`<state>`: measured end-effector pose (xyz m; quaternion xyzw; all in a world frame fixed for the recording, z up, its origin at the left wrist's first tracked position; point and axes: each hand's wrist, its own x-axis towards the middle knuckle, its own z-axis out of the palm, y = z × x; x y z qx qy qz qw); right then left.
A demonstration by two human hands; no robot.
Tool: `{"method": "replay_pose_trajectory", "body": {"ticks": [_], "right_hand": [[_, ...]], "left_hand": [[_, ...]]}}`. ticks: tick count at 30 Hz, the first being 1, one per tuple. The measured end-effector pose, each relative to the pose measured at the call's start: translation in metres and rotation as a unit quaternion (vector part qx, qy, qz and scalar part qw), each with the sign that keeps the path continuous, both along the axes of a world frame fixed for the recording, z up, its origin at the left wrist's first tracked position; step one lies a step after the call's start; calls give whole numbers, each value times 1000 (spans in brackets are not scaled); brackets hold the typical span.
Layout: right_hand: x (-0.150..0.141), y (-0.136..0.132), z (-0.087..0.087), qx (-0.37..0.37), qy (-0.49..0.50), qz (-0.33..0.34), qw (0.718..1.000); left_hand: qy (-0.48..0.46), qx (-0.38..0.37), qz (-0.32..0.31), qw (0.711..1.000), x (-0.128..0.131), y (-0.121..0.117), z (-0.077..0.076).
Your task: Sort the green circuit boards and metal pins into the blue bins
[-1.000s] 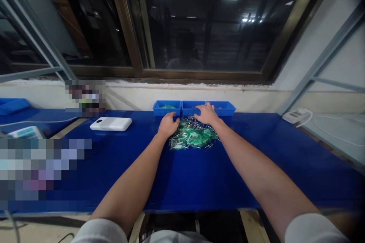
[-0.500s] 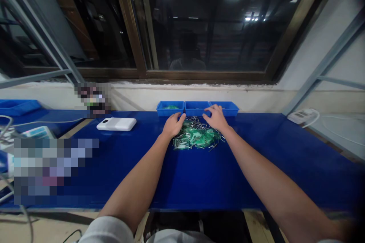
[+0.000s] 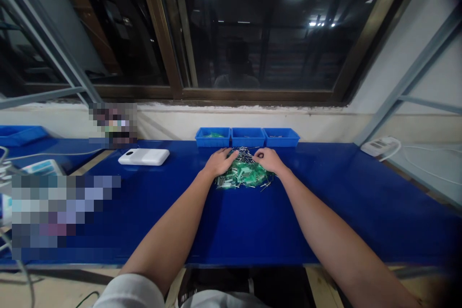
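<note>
A pile of thin metal pins or screws (image 3: 246,154) and small green plastic packets (image 3: 249,175) lies on the blue table. At the pile's left edge, my left hand (image 3: 219,161) rests with its fingers extended and the thumb apart, touching the pieces. My right hand (image 3: 269,160) is on the other side, thumb and fingers pinched together over the metal pieces. Whatever its fingertips hold is too small to make out. Just behind the pile stand three blue bins: the left bin (image 3: 212,142) holds something green, while the middle bin (image 3: 247,142) and right bin (image 3: 281,142) show a few small pieces.
A white power bank (image 3: 144,157) lies to the left on the blue table (image 3: 249,231). Another blue tray (image 3: 23,134) sits at the far left, near cables and blurred-out items. A white power strip (image 3: 380,147) with a cord is at the right. Behind is a window.
My right hand has come down from in front of the right bin to the pile, its fingers closing into a pinch. My left hand has lowered onto the pile's left side.
</note>
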<state>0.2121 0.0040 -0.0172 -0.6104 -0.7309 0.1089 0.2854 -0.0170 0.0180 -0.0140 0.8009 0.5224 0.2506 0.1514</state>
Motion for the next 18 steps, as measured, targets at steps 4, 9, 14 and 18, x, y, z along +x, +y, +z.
{"method": "replay_pose_trajectory", "body": {"ticks": [4, 9, 14, 18], "right_hand": [[2, 1, -2, 1, 35, 11, 999], [1, 0, -2, 8, 16, -5, 1000], [-8, -7, 9, 75, -44, 5, 996], [-20, -16, 19, 97, -73, 78, 990]], "left_hand": [[14, -1, 4, 1000, 2, -4, 3], [14, 41, -1, 999, 3, -4, 4], [4, 159, -49, 986, 9, -9, 12], [5, 206, -127, 970, 19, -19, 21]]}}
